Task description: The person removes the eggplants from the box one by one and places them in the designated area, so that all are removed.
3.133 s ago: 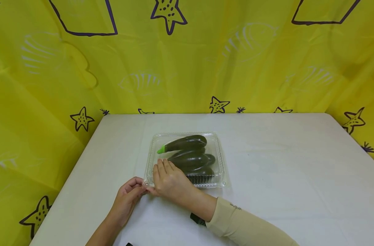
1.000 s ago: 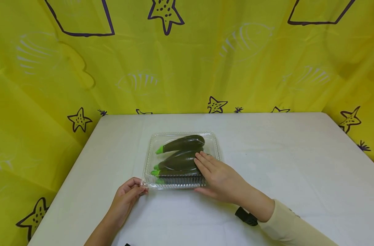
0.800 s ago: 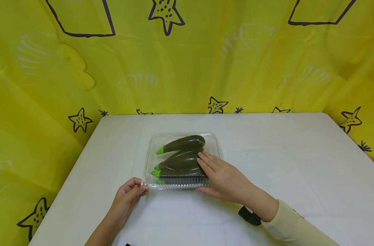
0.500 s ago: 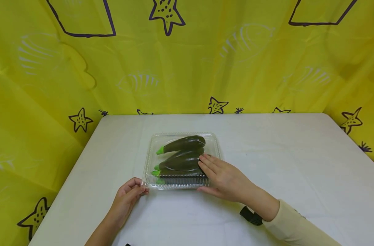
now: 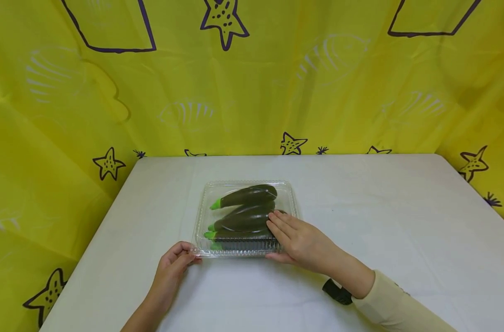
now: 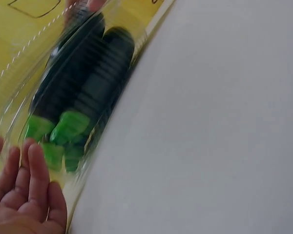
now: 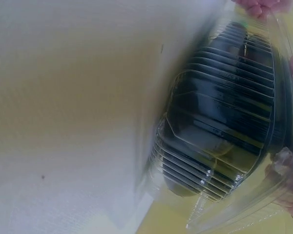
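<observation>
On the table lies a clear plastic clamshell container [image 5: 243, 253], its lid down over several dark eggplants [image 5: 248, 196] with bright green stem ends. My left hand [image 5: 171, 269] pinches the container's front left corner between thumb and fingers; in the left wrist view its fingers [image 6: 36, 170] lie by the green ends. My right hand [image 5: 303, 242] presses on the lid's front right part with straight fingers, its thumb along the front rim. That hand hides the container's front right corner. Ribbed plastic wall [image 7: 219, 97] fills much of the right wrist view.
A white cloth covers the table [image 5: 380, 207]. Yellow curtains [image 5: 252, 83] with starfish and fish drawings hang behind it and at both sides. A black strap [image 5: 336, 291] shows at my right wrist, below a beige sleeve [image 5: 397, 299].
My right hand has moved from the container's front left corner across to its front right part, uncovering the green stem ends. My left hand has kept hold of its corner. The container stays put.
</observation>
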The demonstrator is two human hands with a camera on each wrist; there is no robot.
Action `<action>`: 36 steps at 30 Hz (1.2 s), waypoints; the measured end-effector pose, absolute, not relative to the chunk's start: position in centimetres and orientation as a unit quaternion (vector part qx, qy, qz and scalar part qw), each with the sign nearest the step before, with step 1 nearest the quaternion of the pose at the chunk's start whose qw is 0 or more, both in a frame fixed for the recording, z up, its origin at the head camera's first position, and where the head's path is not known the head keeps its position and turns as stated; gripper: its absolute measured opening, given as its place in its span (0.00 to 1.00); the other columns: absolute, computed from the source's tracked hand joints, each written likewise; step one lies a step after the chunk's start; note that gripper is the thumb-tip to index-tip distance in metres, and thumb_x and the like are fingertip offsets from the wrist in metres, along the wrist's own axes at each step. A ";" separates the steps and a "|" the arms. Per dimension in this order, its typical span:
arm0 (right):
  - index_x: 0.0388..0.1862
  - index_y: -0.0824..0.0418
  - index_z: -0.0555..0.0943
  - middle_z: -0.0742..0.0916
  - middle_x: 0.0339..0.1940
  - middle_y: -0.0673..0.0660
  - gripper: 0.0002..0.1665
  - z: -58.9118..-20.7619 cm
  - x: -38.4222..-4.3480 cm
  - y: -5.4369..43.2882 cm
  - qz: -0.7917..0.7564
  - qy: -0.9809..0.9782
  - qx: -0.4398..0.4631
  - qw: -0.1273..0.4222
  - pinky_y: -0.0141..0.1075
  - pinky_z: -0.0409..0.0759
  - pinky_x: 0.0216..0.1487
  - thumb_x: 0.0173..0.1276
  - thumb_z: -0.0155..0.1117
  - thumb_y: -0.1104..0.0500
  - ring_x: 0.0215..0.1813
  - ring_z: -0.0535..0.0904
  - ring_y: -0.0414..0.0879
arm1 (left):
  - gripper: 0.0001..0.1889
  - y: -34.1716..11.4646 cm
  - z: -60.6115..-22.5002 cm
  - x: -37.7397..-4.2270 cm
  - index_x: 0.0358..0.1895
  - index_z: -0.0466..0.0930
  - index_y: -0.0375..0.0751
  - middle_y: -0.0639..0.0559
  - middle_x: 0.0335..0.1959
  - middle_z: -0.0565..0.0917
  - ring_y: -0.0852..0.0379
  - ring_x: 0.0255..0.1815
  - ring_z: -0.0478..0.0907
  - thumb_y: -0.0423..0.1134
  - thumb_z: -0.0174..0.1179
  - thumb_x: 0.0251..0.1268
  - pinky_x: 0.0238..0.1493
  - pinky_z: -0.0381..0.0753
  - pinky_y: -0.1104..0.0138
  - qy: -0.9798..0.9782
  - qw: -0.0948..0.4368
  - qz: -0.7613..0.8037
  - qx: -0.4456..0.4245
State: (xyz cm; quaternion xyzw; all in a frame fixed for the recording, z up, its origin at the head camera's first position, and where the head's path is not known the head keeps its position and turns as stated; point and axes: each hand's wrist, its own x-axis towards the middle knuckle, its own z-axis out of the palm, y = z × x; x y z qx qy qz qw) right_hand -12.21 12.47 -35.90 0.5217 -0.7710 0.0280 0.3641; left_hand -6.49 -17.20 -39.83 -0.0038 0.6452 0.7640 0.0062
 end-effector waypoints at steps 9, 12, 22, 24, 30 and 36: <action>0.44 0.75 0.79 0.82 0.46 0.69 0.36 -35.9 -12.2 12.5 0.032 -0.770 0.521 0.367 0.42 0.76 0.48 0.72 0.40 0.42 0.49 0.79 0.56 | 0.05 -15.7 -38.9 -5.7 0.40 0.67 0.28 0.51 0.32 0.76 0.59 0.36 0.75 0.26 0.47 0.62 0.43 0.75 0.68 0.626 0.003 0.777 -0.065; 0.44 0.74 0.79 0.82 0.46 0.68 0.36 -36.0 -12.2 12.5 0.029 -0.772 0.518 0.367 0.41 0.76 0.49 0.72 0.40 0.42 0.49 0.79 0.56 | 0.08 -14.6 -38.7 -5.4 0.42 0.64 0.28 0.50 0.33 0.77 0.59 0.36 0.77 0.26 0.48 0.61 0.44 0.76 0.68 0.605 0.011 0.791 -0.091; 0.44 0.75 0.78 0.82 0.46 0.68 0.36 -36.1 -12.2 12.5 0.032 -0.770 0.520 0.369 0.41 0.76 0.49 0.71 0.41 0.41 0.49 0.79 0.56 | 0.09 -9.5 -38.5 -4.4 0.40 0.70 0.30 0.49 0.31 0.79 0.59 0.33 0.78 0.34 0.52 0.62 0.44 0.75 0.67 0.579 0.096 0.803 -0.106; 0.44 0.75 0.78 0.81 0.46 0.68 0.37 -36.1 -12.2 12.5 0.036 -0.772 0.518 0.366 0.41 0.76 0.49 0.71 0.41 0.41 0.50 0.78 0.56 | 0.10 -8.5 -38.5 -4.5 0.40 0.71 0.29 0.49 0.31 0.80 0.59 0.33 0.78 0.34 0.52 0.62 0.44 0.75 0.67 0.579 0.117 0.802 -0.093; 0.45 0.75 0.78 0.81 0.47 0.68 0.36 -36.1 -12.1 12.5 0.042 -0.774 0.518 0.361 0.41 0.75 0.50 0.71 0.40 0.42 0.50 0.78 0.57 | 0.12 -6.2 -38.9 -4.8 0.43 0.72 0.26 0.45 0.35 0.82 0.57 0.36 0.80 0.34 0.52 0.63 0.46 0.75 0.65 0.572 0.134 0.807 -0.065; 0.45 0.75 0.78 0.81 0.47 0.69 0.36 -36.0 -11.9 12.5 0.047 -0.778 0.517 0.353 0.42 0.75 0.50 0.71 0.41 0.42 0.51 0.78 0.57 | 0.14 -5.0 -39.3 -4.9 0.45 0.74 0.24 0.41 0.39 0.82 0.54 0.38 0.81 0.33 0.51 0.64 0.48 0.75 0.63 0.567 0.130 0.812 -0.053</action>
